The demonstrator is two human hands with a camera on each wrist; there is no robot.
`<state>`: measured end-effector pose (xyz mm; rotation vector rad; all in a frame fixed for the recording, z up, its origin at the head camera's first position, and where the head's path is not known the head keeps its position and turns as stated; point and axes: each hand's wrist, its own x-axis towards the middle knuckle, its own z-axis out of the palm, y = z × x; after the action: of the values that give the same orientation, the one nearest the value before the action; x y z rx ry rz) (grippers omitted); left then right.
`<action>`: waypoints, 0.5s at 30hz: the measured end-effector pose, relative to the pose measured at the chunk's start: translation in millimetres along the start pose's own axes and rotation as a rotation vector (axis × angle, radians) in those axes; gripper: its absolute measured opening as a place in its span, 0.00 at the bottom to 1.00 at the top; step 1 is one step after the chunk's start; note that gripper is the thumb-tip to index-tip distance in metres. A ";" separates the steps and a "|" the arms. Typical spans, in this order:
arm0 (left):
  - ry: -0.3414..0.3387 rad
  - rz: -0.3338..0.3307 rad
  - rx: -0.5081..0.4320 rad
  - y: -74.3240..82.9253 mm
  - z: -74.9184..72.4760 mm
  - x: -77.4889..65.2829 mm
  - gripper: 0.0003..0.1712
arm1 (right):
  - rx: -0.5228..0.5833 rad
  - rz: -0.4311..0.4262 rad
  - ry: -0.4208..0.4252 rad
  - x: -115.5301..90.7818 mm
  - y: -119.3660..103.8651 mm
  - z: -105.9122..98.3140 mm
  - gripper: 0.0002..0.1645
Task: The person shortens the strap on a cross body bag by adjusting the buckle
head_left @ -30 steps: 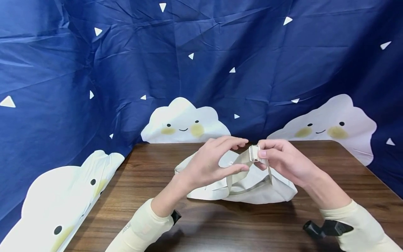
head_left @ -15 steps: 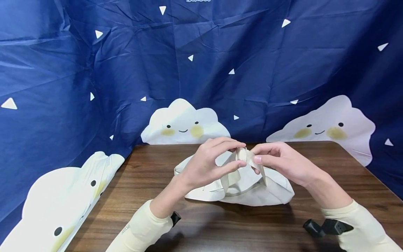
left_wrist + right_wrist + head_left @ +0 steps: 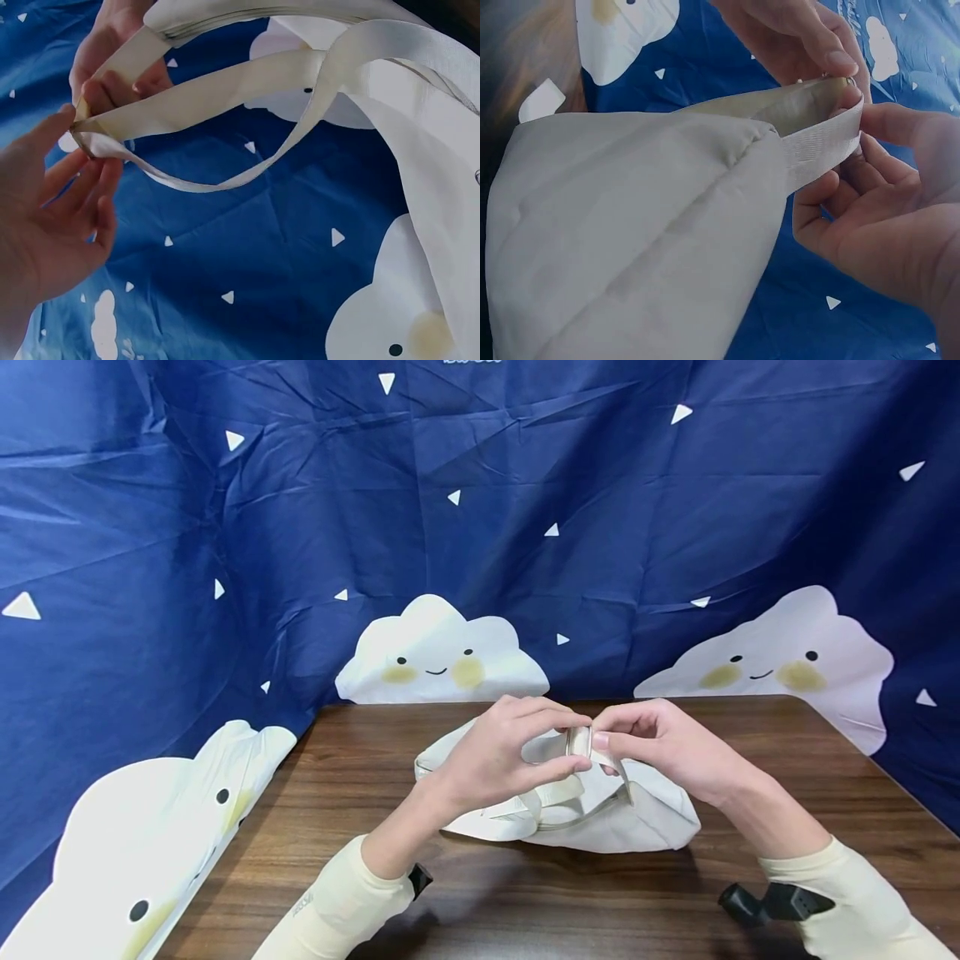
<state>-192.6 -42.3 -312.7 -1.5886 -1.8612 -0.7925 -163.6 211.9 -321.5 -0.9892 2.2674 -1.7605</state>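
A cream-white bag [image 3: 648,822] lies on its side on the table, its zipper edge facing up. Its webbing strap [image 3: 217,90] rises in a loop to both hands. Between thumb and fingertips, my left hand [image 3: 491,756] pinches the strap's metal slider buckle [image 3: 579,742] by its top and bottom edges. My right hand [image 3: 671,747] pinches the webbing just to the right of the buckle, thumb in front. In the right wrist view the pale strap [image 3: 821,154] runs from the bag's corner to the fingers. A loose length of strap sags below the buckle in the left wrist view.
The dark wooden table [image 3: 495,897] extends on all sides of the bag. Behind it hangs a blue curtain [image 3: 480,543] with white clouds and triangles; more of the cloth covers the left side. Each sleeve carries a black wrist camera [image 3: 776,902].
The right hand held the buckle at first, with the left hand spread beside it. The left fingers have since taken the buckle, and the right hand has shifted onto the strap. Both hands dipped slightly.
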 end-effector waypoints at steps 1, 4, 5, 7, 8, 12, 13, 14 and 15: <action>0.005 0.003 0.016 0.1 0.5 0.2 0.22 | 0.005 -0.006 -0.004 0.1 0.5 0.1 0.07; 0.036 0.014 0.066 -1.5 1.3 0.8 0.22 | 0.026 -0.011 -0.022 0.4 2.7 -1.8 0.08; 0.049 0.018 0.076 -2.7 1.1 1.1 0.22 | 0.034 -0.007 -0.031 0.5 3.8 -3.2 0.08; 0.076 0.027 0.085 -5.8 0.3 1.6 0.22 | 0.042 0.009 -0.052 0.8 6.4 -6.8 0.09; 0.089 0.031 0.082 -7.7 -0.4 1.8 0.22 | 0.049 0.026 -0.058 1.0 8.0 -8.9 0.09; 0.111 0.038 0.068 -15.0 -2.4 1.4 0.21 | 0.071 0.095 -0.042 2.2 15.9 -15.7 0.08; 0.106 0.037 0.065 -16.4 -2.5 1.2 0.21 | 0.077 0.108 -0.034 2.6 17.7 -16.5 0.09; 0.097 0.036 0.062 -17.5 -2.4 0.8 0.21 | 0.081 0.119 -0.025 3.1 19.3 -17.0 0.09; 0.085 0.035 0.056 -18.5 -2.1 0.5 0.20 | 0.074 0.122 -0.018 3.4 20.7 -17.2 0.09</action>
<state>-210.8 -45.8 -312.3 -1.5247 -1.7755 -0.7738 -182.9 226.8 -333.5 -0.8314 2.1840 -1.7644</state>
